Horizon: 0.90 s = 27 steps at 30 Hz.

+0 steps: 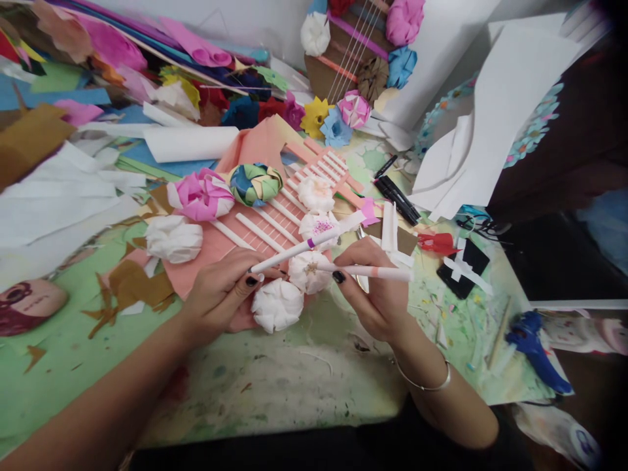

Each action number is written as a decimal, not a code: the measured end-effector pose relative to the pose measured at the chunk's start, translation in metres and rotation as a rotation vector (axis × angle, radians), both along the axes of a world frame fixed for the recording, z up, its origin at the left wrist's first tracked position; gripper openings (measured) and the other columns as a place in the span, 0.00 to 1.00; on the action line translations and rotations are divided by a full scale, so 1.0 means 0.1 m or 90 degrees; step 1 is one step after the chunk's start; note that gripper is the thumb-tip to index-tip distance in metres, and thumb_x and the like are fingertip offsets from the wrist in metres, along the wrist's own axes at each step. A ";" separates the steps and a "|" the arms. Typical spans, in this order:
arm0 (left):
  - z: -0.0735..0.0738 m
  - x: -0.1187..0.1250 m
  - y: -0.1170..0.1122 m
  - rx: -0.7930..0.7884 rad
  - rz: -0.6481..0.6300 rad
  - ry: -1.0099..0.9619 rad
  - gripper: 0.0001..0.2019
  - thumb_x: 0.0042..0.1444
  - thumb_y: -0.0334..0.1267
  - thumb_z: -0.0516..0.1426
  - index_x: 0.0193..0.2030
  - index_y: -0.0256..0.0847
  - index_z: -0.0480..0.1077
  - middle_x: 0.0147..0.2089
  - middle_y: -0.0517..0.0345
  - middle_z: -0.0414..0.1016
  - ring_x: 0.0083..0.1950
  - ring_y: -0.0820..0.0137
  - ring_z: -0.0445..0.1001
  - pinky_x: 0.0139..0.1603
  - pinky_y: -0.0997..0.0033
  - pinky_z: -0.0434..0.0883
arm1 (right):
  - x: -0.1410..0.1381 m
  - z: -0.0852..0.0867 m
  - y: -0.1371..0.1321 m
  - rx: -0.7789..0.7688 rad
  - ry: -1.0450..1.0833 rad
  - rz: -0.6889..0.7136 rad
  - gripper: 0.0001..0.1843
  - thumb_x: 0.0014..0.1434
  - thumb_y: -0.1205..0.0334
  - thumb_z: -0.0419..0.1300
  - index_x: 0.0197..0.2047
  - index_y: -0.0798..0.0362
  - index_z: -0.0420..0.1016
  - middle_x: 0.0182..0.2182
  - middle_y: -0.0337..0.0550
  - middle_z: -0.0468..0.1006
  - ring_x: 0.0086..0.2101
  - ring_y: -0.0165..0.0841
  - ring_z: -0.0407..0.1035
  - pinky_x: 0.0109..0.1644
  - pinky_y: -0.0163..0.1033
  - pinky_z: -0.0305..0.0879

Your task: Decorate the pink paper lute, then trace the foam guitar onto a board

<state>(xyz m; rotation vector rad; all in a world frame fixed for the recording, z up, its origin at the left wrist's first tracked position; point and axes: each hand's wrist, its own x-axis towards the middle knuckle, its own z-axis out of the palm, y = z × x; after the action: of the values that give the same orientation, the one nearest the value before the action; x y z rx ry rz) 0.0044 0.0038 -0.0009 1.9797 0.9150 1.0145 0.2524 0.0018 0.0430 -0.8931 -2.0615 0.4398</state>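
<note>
Over white paper flowers [278,306], our left hand [220,286] pinches a purple-banded pen [292,251] and our right hand [377,294] an orange-banded pen [385,272].

The head view looks forward and down on the nearby hands [213,293] [380,297] and table [275,396].

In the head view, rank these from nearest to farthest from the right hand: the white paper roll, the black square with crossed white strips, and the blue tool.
From the right hand:
1. black square with crossed white strips: to its right.
2. blue tool: farther right, lower in the view.
3. white paper roll: well to the left, toward the back.
</note>
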 end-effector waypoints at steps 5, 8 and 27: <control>0.03 0.02 0.00 0.007 0.012 0.005 0.14 0.64 0.39 0.47 0.44 0.42 0.73 0.43 0.50 0.77 0.44 0.62 0.72 0.44 0.60 0.68 | -0.01 0.00 0.00 0.010 0.018 0.012 0.11 0.58 0.74 0.54 0.42 0.51 0.65 0.34 0.41 0.71 0.34 0.31 0.63 0.39 0.41 0.62; 0.03 0.02 -0.01 0.009 0.007 0.004 0.14 0.64 0.38 0.47 0.44 0.41 0.73 0.42 0.50 0.76 0.44 0.62 0.71 0.44 0.60 0.67 | -0.02 0.01 -0.01 0.015 0.058 0.015 0.11 0.57 0.75 0.54 0.41 0.51 0.65 0.33 0.41 0.70 0.34 0.31 0.63 0.39 0.42 0.62; 0.00 0.00 -0.01 -0.002 -0.004 0.011 0.15 0.64 0.37 0.47 0.47 0.43 0.74 0.45 0.50 0.76 0.46 0.62 0.71 0.47 0.59 0.67 | -0.04 0.02 -0.04 -0.008 0.010 0.035 0.08 0.58 0.72 0.53 0.40 0.51 0.65 0.32 0.41 0.71 0.33 0.31 0.63 0.38 0.41 0.62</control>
<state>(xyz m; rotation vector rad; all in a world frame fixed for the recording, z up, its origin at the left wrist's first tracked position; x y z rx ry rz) 0.0039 0.0029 -0.0013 1.9910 0.9175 0.9937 0.2484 -0.0024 0.0453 -0.8393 -2.0755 0.4877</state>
